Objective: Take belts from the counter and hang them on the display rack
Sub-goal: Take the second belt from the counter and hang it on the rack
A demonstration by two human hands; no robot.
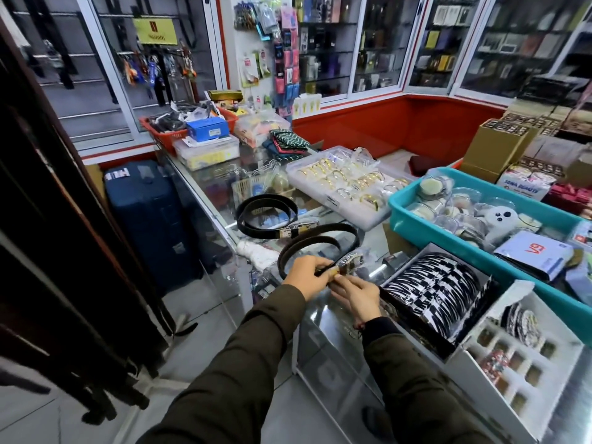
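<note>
Two dark belts lie looped on the glass counter. The nearer belt curls in a loop, and its plastic-wrapped buckle end sits at my fingers. My left hand pinches the strap just beside the buckle. My right hand touches the same end from below, holding its tag. The farther belt rests untouched behind, its buckle pointing right. Dark belts hang from a rack at the far left edge.
A white tray of gold bangles, a teal bin of small goods and a box of black-and-white headbands crowd the counter's right side. A blue suitcase stands on the floor left of the counter. A red basket sits at the back.
</note>
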